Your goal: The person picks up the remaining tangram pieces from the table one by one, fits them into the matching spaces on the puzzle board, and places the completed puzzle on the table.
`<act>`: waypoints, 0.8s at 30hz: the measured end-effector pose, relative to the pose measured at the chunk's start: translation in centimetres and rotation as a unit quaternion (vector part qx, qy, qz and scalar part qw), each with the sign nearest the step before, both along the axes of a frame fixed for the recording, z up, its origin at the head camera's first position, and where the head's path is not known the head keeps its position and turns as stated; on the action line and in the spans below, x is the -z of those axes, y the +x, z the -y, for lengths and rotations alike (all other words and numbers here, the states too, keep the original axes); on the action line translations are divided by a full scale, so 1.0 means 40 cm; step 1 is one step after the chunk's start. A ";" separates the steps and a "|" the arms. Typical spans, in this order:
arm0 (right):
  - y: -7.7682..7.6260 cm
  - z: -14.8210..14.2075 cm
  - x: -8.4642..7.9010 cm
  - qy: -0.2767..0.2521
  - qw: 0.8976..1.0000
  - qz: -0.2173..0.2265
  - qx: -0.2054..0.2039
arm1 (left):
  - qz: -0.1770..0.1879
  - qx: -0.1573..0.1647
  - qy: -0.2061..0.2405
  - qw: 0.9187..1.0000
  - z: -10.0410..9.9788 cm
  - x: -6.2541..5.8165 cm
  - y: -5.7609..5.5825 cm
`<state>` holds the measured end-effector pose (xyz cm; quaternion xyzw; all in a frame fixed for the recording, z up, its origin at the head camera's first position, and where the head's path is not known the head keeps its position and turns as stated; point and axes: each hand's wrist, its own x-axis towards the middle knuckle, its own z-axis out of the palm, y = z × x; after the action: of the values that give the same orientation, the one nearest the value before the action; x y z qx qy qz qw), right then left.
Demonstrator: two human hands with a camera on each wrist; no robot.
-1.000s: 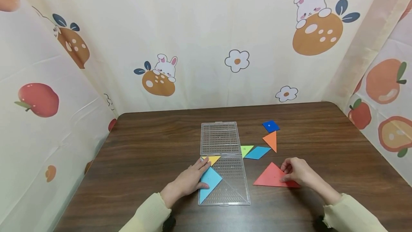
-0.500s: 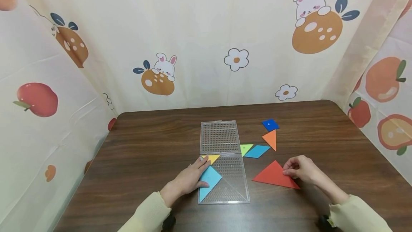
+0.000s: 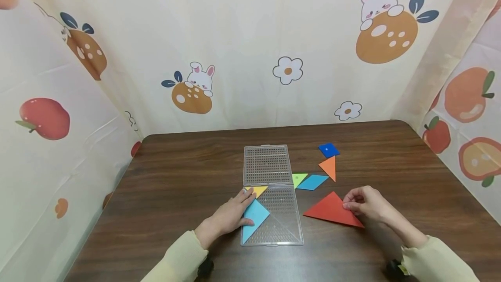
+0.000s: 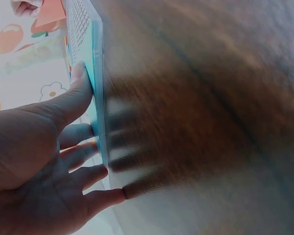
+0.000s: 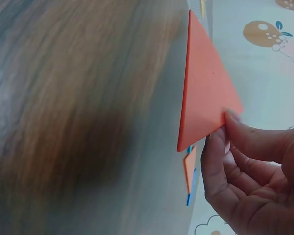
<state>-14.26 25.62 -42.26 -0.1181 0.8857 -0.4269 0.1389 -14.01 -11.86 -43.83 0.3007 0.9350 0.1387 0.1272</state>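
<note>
My right hand [image 3: 369,206] pinches a large red triangular tangram piece [image 3: 330,210] by its right-hand edge between thumb and fingertips. In the right wrist view the red triangle [image 5: 208,83] is lifted and tilted over the table, its broad face showing. My left hand [image 3: 228,216] rests on the left side of the clear plastic case [image 3: 287,206], fingers spread and straight. Its thumb lies on a large light blue triangle [image 3: 256,214] in the near half of the case, and its fingertips reach a small yellow triangle [image 3: 261,191], partly covering it.
Right of the case lie a light green triangle [image 3: 299,179], a blue parallelogram [image 3: 312,182], an orange triangle [image 3: 330,167] and a dark blue square [image 3: 328,150]. The far half [image 3: 267,165] of the case lies flat, textured. A printed curtain [image 3: 242,90] borders the wooden table [image 3: 188,164].
The right hand has lifted the red triangle from the table, turned it slightly and shifted it a little left. The left hand has stayed on the case.
</note>
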 end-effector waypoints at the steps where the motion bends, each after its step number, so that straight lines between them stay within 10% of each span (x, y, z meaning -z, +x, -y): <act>1: 0.000 0.002 -0.002 0.001 1.000 -0.003 -0.003 | 0.001 0.000 0.001 1.000 0.000 -0.001 -0.001; 24: -0.003 0.089 -0.024 -0.023 0.997 -0.016 -0.068 | 0.009 -0.004 -0.009 1.000 -0.001 -0.005 -0.004</act>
<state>-14.36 22.05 -41.30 -0.1884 0.8678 -0.4345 0.1505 -14.17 -11.81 -43.63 0.2940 0.9363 0.1334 0.1379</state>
